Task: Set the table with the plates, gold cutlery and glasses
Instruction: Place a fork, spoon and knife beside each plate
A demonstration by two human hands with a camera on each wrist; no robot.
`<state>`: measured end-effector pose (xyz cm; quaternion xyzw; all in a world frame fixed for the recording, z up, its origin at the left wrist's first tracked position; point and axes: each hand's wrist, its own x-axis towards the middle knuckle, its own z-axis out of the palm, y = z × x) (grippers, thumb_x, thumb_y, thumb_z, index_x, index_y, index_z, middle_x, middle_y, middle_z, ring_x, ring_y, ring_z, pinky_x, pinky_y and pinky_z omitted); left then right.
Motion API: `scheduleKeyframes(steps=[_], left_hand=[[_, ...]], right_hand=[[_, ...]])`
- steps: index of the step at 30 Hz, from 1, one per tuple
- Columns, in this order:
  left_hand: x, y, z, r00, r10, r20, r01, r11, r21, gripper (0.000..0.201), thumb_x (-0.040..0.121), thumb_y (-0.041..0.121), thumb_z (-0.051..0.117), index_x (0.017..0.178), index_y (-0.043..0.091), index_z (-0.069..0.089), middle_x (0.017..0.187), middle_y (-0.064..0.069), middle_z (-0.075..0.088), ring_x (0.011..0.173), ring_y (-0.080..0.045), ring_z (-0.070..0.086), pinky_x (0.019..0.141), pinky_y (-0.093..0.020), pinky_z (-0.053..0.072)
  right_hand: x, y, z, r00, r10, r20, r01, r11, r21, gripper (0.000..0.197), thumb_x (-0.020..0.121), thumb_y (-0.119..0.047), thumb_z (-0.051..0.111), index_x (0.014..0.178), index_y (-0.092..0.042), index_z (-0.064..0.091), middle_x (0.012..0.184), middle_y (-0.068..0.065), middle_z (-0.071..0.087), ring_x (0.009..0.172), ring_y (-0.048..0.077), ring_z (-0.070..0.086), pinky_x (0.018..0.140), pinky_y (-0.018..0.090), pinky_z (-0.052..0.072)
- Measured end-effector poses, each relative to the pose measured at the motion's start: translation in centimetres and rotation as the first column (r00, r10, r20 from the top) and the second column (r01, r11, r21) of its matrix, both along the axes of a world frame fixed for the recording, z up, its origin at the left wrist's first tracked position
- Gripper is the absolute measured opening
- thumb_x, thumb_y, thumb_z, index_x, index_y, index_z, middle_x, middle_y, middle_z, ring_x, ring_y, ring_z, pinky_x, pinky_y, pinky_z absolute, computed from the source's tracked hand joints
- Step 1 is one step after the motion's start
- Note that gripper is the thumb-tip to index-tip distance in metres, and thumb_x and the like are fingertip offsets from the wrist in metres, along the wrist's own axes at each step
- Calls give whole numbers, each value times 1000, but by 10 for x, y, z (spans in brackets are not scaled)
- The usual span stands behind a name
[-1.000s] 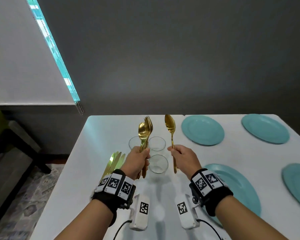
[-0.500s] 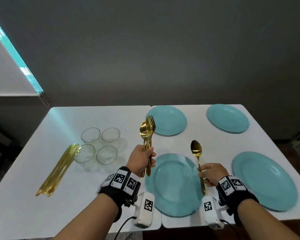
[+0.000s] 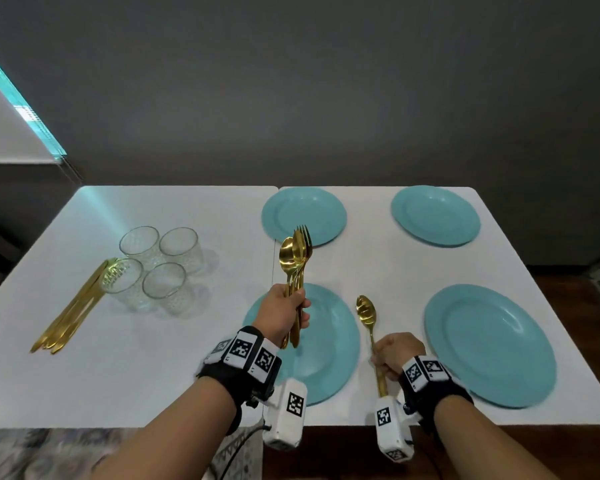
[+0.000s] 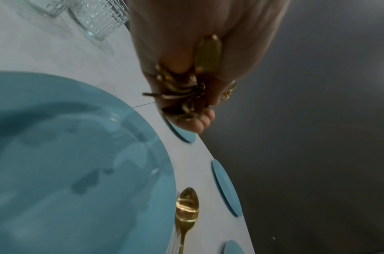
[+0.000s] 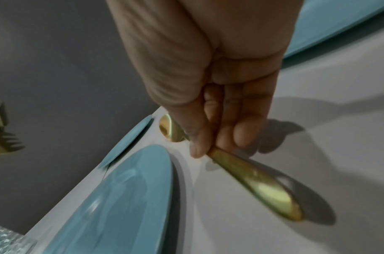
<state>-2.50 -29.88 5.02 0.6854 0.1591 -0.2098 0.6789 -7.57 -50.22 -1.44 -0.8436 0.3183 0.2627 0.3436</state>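
Gold spoon lies low between the two near plates, pinched by the right hand; the left hand grips a cutlery bundle upright above the worktop.

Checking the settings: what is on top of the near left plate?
Nothing rests on the near left plate. The left hand holds the cutlery bunch above it, hiding part of its rim.
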Motion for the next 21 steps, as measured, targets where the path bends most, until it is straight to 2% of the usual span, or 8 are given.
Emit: scheduleKeyframes(steps=[3,6,8,10,14,17,21], left_hand=[[1,-3,-2,1000,14,2,-14,1000,16,9,98,15,44,96,6,45,79,-6,55,60,-16,50,58,-28,49],[2,-4,-4,1000,23,8,-23,999,24,13,98,15,44,101,3,45,79,-7,54,59,-16,51,56,-27,49],[2,-5,-6,999,37,11,-37,999,24,13,98,15,44,103,3,45,79,-7,54,59,-16,51,55,-27,49],[2,-5,-7,999,42,9,-42,999,22,12,98,15,44,102,4,45,79,-7,54,58,-16,50,55,-26,50],[3,-7,-11,999,38,0,-38,999,19,12,98,16,44,101,4,45,79,-7,54,59,-16,51,55,-26,50],[4,-10,-13,999,39,-7,-39,999,22,12,98,16,44,101,5,46,79,-7,54,59,-16,51,56,-26,50],[4,-15,-13,999,45,-10,-44,999,15,9,97,15,45,100,6,46,80,-7,56,60,-16,53,56,-26,51]], right_hand=[[3,6,-7,1000,-10,24,10,1000,11,25,74,-10,76,61,-23,59,87,6,71,78,20,62,87,35,56],[7,11,-9,999,38,25,-37,999,-14,25,74,-15,76,61,-24,57,97,6,73,93,23,69,89,35,55],[8,14,-8,998,48,35,-48,999,-16,26,74,-17,77,61,-24,56,97,5,73,97,23,69,90,35,55],[9,14,-10,999,37,36,-36,999,-10,26,74,-15,77,60,-22,56,94,6,74,94,23,69,89,35,55],[10,11,-16,998,-37,43,34,997,63,19,79,-9,69,67,-19,58,81,6,65,75,19,62,81,32,57],[9,8,-14,998,-49,40,45,994,99,13,80,-7,66,76,-16,59,83,6,62,74,18,59,80,32,56],[6,6,-11,1000,-6,0,6,995,99,15,78,-6,70,81,-15,59,84,6,61,76,20,58,82,32,56]])
